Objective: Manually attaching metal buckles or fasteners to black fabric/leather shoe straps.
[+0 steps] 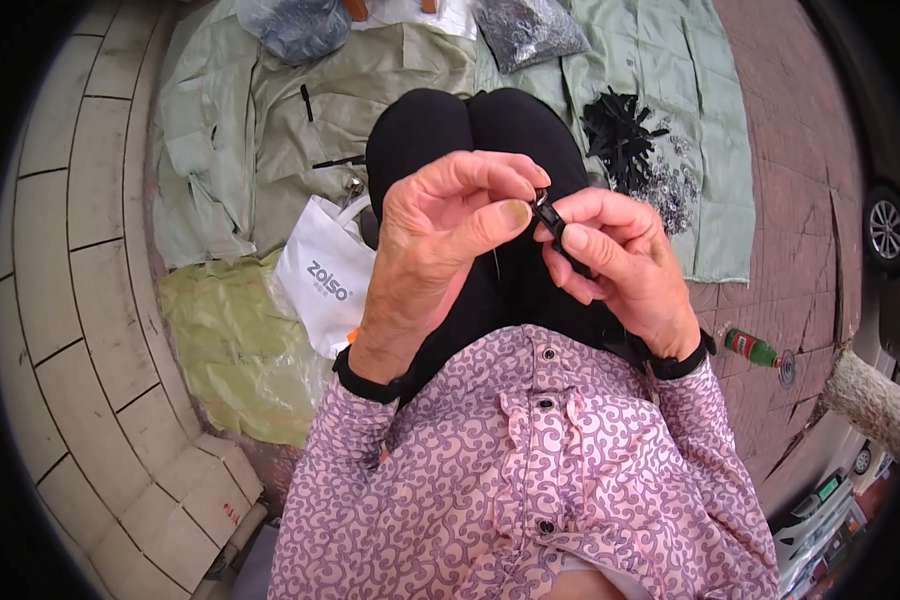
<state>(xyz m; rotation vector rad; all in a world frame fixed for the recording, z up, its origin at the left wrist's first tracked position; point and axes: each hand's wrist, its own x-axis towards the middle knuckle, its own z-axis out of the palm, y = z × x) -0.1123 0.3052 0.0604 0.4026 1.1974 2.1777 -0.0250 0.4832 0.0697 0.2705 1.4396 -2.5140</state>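
Observation:
Both hands are raised together above my lap in black trousers. My right hand pinches a small black strap piece between thumb and fingers. My left hand meets it from the left, thumb and forefinger closed on a small metal ring at the top end of the piece. On the pale green cloth beyond my knees lie a pile of black strap pieces and a scatter of small metal rings.
A white bag and a yellow-green plastic bag lie at my left. Two clear bags of small parts sit at the far edge of the cloth. A green bottle lies on the brick paving at right; cars stand beyond.

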